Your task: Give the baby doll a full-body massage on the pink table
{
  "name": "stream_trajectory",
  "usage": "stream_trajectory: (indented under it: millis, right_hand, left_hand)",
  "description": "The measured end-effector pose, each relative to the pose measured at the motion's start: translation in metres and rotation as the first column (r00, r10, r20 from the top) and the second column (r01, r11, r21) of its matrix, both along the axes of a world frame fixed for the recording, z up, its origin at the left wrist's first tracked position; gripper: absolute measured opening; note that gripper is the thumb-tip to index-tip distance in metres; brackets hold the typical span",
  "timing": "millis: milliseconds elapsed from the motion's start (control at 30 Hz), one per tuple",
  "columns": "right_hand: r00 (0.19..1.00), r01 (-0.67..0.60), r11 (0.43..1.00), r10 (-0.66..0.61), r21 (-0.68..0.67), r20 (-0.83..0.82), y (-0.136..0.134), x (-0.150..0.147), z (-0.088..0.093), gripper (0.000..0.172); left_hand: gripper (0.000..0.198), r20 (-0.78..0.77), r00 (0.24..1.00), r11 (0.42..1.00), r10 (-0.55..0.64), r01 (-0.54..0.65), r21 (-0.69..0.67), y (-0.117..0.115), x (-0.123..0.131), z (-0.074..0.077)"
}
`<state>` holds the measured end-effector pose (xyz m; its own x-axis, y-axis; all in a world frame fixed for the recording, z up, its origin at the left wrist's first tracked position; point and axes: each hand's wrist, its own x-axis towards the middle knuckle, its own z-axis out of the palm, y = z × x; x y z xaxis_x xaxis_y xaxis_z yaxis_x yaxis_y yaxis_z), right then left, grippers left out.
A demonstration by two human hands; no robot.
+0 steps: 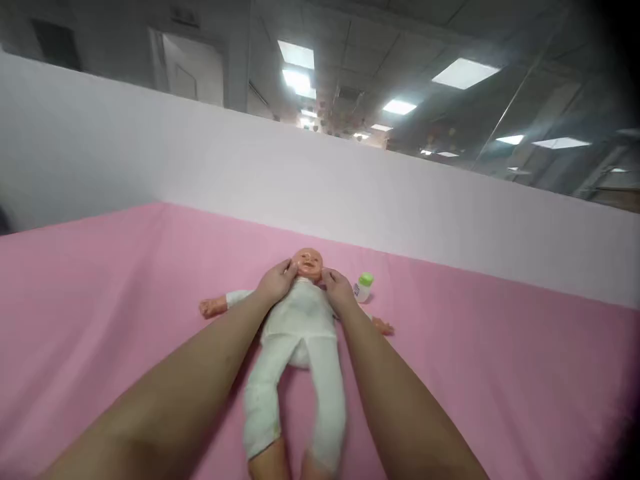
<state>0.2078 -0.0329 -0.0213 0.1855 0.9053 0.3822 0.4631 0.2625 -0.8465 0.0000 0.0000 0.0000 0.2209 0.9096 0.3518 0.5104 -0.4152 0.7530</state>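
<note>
A baby doll (303, 313) with a white cloth body lies on its back, legs toward me and arms spread out to the sides. Its smooth plastic head (309, 263) is between my two hands. My left hand (277, 281) holds the left side of the face, thumb against the cheek and fingers curled. On the opposite cheek, my right hand (337, 288) does the same with its thumb and fingers. Part of each hand's fingers is hidden from the camera. Just right of my right hand stands a small clear bottle (362, 292) with a green cap.
Pink cloth (150, 280) covers the surface under the doll and has soft wrinkles. A low white wall (300, 173) runs along the far side. Beyond it are a door (194, 70), a large glass pane and lit ceiling panels (465, 73).
</note>
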Motion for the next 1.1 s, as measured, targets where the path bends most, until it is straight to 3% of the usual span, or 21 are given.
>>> stream_trajectory:
  millis: [100,267,400,600,767,1000,1100]
  right_hand:
    - [1.000,0.023,1.000,-0.023,-0.004,-0.003,0.000,-0.006,-0.001,0.056]
    - [0.993,0.100,0.995,-0.098,-0.022,0.065,-0.007,-0.014,0.003,0.078]
    - [0.983,0.131,0.991,-0.128,-0.013,0.128,-0.011,-0.014,0.008,0.066]
    - [1.000,0.024,0.999,-0.024,-0.024,0.009,-0.011,-0.009,0.009,0.050]
    - [0.999,0.034,0.999,-0.034,-0.018,0.011,-0.009,-0.006,0.009,0.046]
    - [0.996,0.080,0.996,-0.079,-0.035,0.043,-0.009,-0.008,0.008,0.051]
    - [0.994,0.094,0.995,-0.092,-0.031,0.064,-0.012,-0.012,0.010,0.064]
  left_hand:
    - [0.068,-0.010,1.000,1.000,0.009,-0.009,-0.015,-0.004,-0.001,0.002]
    - [0.070,-0.034,0.999,0.999,0.025,-0.026,-0.031,-0.007,0.000,0.004]
    - [0.070,-0.052,0.998,0.999,0.035,-0.036,-0.025,-0.006,-0.001,0.003]
    - [0.070,-0.038,0.998,0.998,0.054,-0.055,-0.035,0.003,-0.003,-0.005]
    - [0.071,-0.003,0.999,0.998,0.052,-0.052,-0.039,0.014,-0.004,-0.013]
    - [0.065,0.019,0.999,0.999,0.039,-0.038,-0.029,0.013,-0.004,-0.011]
    - [0.072,0.011,0.999,0.999,0.041,-0.041,-0.029,0.008,-0.004,-0.008]
